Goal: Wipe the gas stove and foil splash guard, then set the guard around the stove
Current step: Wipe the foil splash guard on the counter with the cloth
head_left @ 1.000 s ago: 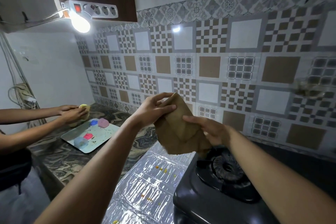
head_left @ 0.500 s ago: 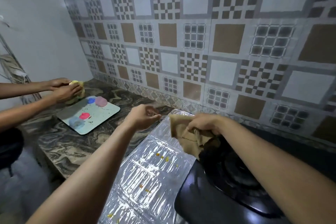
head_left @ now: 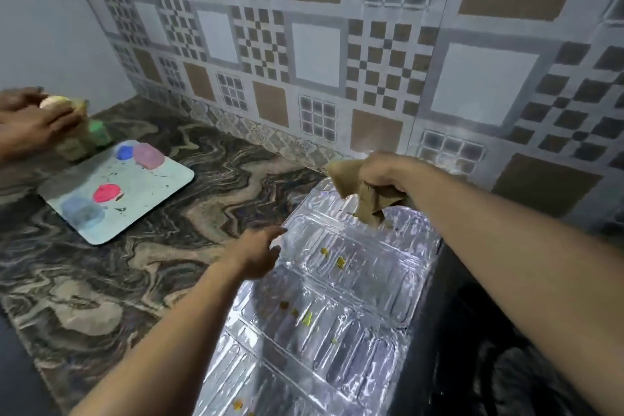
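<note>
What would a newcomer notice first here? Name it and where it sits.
The shiny foil guard lies flat on the counter at bottom centre, dotted with yellow specks. The right hand holds a crumpled brown cloth over its far end, the left hand at its left edge. At far left, a pale tray carries bright coloured blobs.

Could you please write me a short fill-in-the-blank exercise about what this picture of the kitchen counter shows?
1. The brown cloth is bunched in the person's ____ hand.
2. The foil splash guard lies ____ on the counter.
3. The left hand rests at the guard's ____ edge.

Missing words: right; flat; left
</note>
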